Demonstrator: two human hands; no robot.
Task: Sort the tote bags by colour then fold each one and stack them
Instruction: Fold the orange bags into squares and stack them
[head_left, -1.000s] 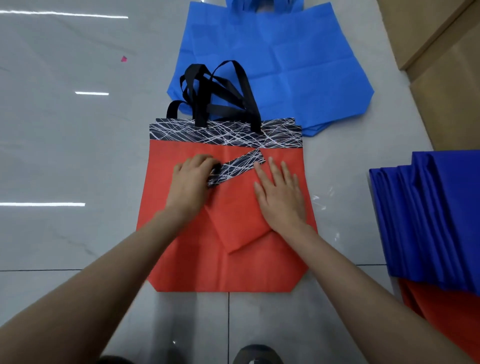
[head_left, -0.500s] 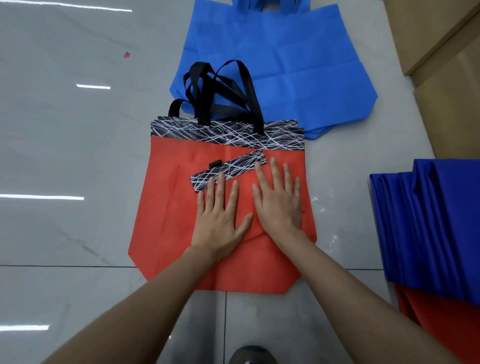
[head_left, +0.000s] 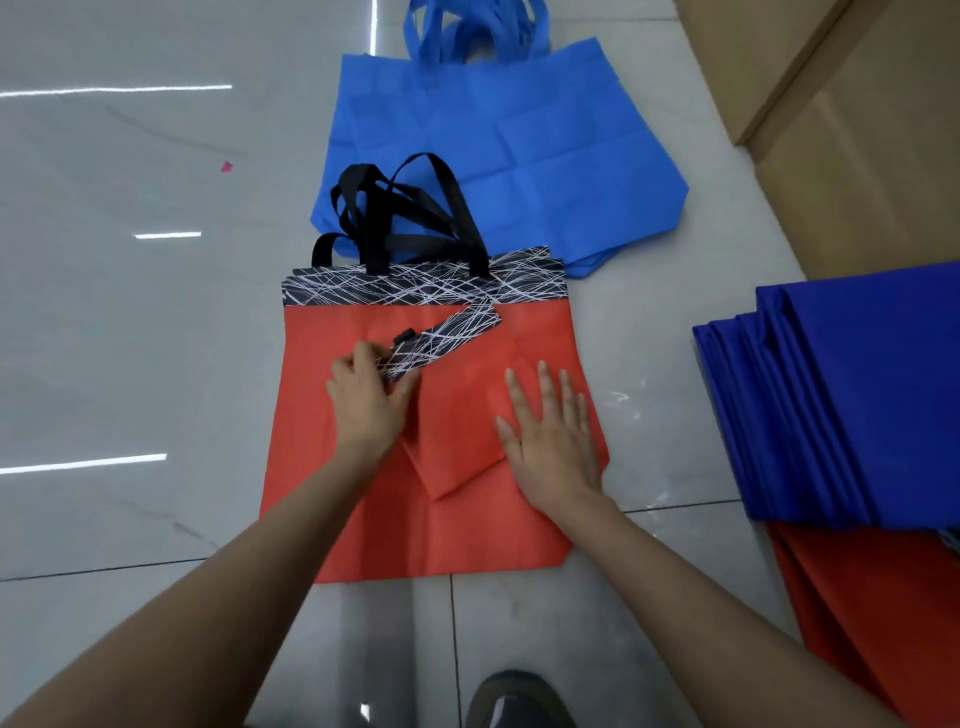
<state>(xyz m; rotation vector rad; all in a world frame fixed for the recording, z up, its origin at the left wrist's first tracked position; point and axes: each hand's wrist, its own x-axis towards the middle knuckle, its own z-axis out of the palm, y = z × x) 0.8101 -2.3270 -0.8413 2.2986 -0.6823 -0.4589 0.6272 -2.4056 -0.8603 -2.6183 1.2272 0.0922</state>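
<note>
Pinching the left end of the patterned strip (head_left: 447, 338) with curled fingers, my left hand (head_left: 366, 405) sits on the red tote bag (head_left: 467, 535). The bag lies flat on the floor (head_left: 130, 338), its black handles (head_left: 400, 208) pointing away from me. My right hand (head_left: 553, 434) presses flat, fingers spread, beside the small red pocket (head_left: 457, 421). Beyond lie light blue tote bags (head_left: 519, 156). Far right, folded dark blue bags (head_left: 857, 395) are stacked over red ones (head_left: 872, 613).

Matt non-woven cloth red tote bag (head_left: 363, 519) (webbing handles (head_left: 395, 208)) on glossy, marble-look floor tiles (head_left: 130, 338).
</note>
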